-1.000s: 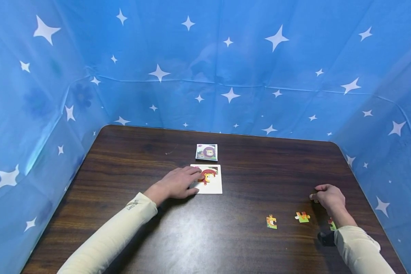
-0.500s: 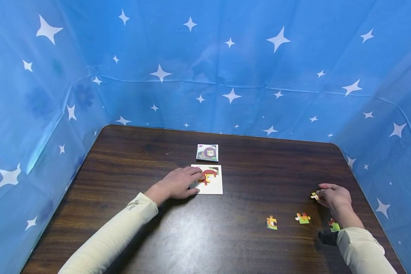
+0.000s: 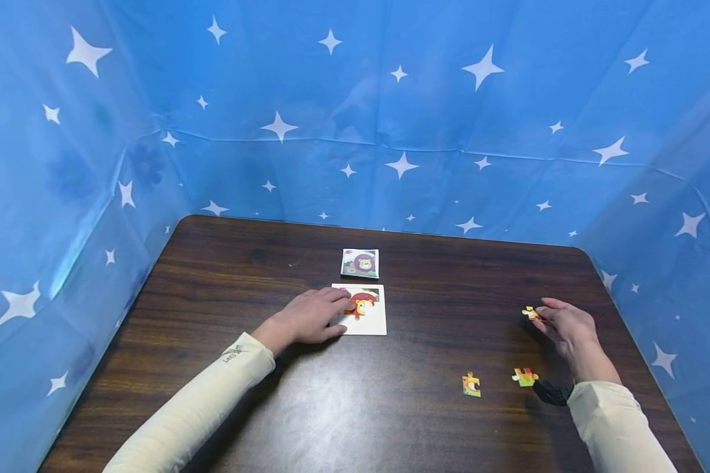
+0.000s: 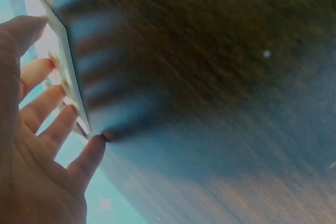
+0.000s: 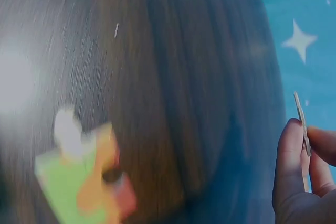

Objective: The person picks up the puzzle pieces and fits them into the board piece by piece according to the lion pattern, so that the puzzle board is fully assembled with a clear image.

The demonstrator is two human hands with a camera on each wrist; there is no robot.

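My left hand (image 3: 310, 316) rests on the left side of a white puzzle board (image 3: 371, 326), fingers spread, covering part of it. Joined pieces of a lion picture (image 3: 363, 305) show on the board beside the fingertips. In the left wrist view, the thumb and fingertips (image 4: 68, 115) lie along the board. At the right, my right hand (image 3: 574, 328) pinches a yellow jigsaw piece (image 3: 530, 313) above the table. The right wrist view shows this piece (image 5: 301, 121) edge-on between thumb and fingers. Two loose jigsaw pieces lie nearer me, one orange-yellow (image 3: 471, 385), one orange-green (image 3: 525, 377).
A small lion picture card (image 3: 359, 263) lies just behind the board. The dark wooden table (image 3: 242, 263) ends against a blue star-printed curtain (image 3: 390, 98) at the back and sides. A black wrist device (image 3: 553, 393) hangs under my right wrist.
My right hand has lifted the yellow jigsaw piece from the table and moved it left and away from me. A green piece by the right wrist is now hidden. The left hand stays put.
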